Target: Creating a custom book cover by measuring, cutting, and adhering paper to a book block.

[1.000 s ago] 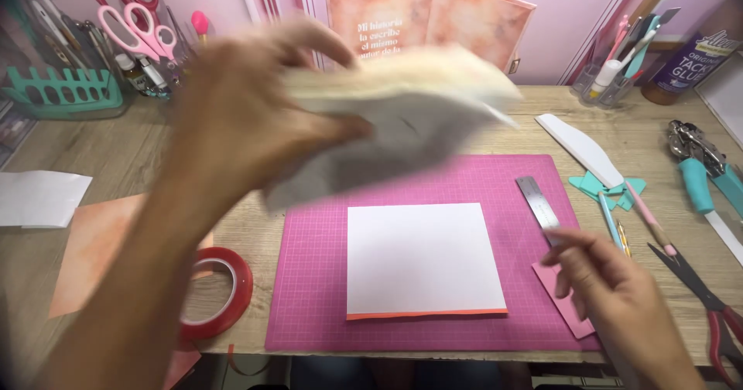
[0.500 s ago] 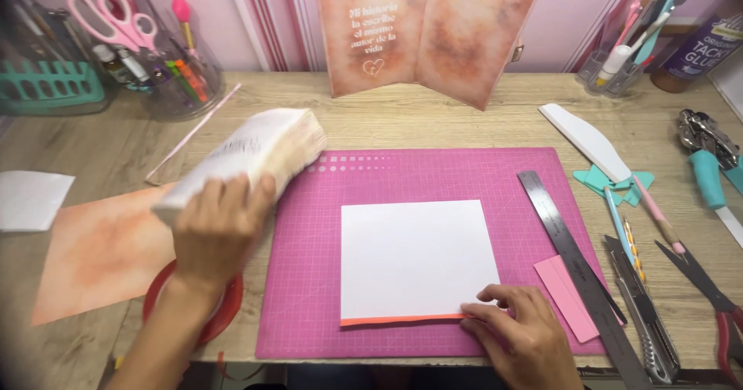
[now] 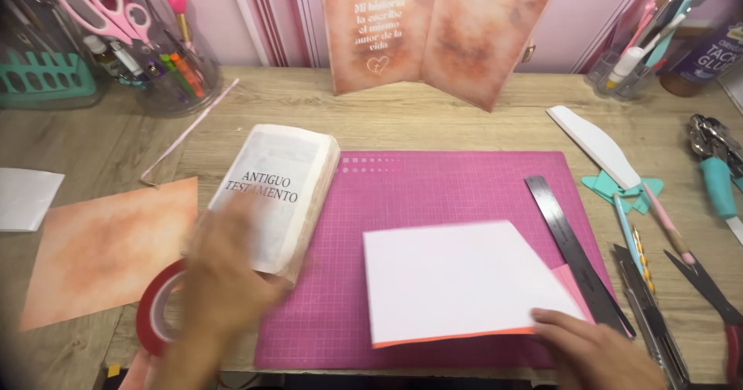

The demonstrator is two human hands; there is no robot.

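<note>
Head view looks down on your two hands over a wooden surface (image 3: 433, 127) with a pink cutting mat (image 3: 433, 196) in the middle. Your left hand (image 3: 224, 282) is blurred; it lies on the near end of a thick coverless book block (image 3: 279, 196), which rests half on the mat's left edge and half on the wood. Whether the fingers grip the block or only press on it, you cannot tell from the blur. Just under that hand sits a red tape roll (image 3: 155, 313), and left of it an orange mottled sheet (image 3: 108, 251) lies flat, with a white paper (image 3: 27, 196) at the far left edge.

Your right hand (image 3: 596, 351) rests at the near right corner of a white card (image 3: 457, 282) lying on the mat, fingers (image 3: 557, 320) flat and close together on the corner, pressing rather than pinching. The card has an orange strip along its near edge and sits slightly askew. A pink slip (image 3: 576, 285) peeks out beside its right side, touching a steel ruler (image 3: 576, 251) that runs diagonally along the mat's right edge.

Right of the ruler lie a craft knife (image 3: 650, 313), pens, a white bone folder (image 3: 600, 146) and scissors. At the back stands an opened orange cover (image 3: 441, 34), with jars of tools on both sides.
</note>
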